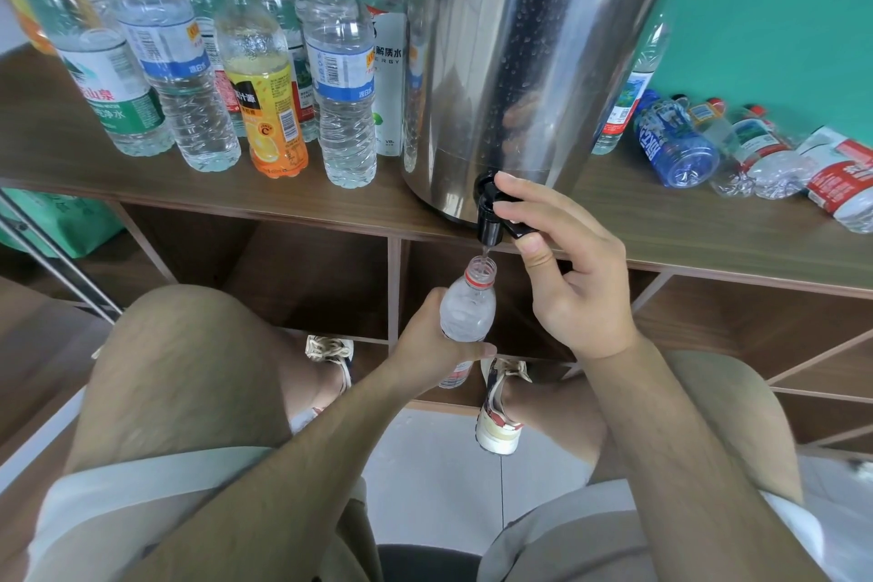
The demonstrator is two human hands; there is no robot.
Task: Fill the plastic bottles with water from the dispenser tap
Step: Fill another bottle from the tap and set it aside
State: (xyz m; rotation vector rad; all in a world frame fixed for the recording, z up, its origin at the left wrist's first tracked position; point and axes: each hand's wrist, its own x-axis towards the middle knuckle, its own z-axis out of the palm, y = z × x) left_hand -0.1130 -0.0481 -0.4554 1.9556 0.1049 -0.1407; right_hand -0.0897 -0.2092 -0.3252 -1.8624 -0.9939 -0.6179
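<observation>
Left, "ERGY" on the white bottle (391, 99).

Dispenser (519, 61) sits mid-worktop (661, 222) at the front edge, tap (489, 215) overhanging that edge. A cluster of upright bottles (340, 76) stands to its left, one lone upright bottle (628, 99) is just right of it, and a row of toppled bottles (675, 142) lies further right. Left grip (425, 345) holds the small bottle (467, 307) upright directly under the tap, in front of the open compartments (307, 269) below the worktop; right grip (567, 279) pinches the tap, above and right of that bottle.
</observation>
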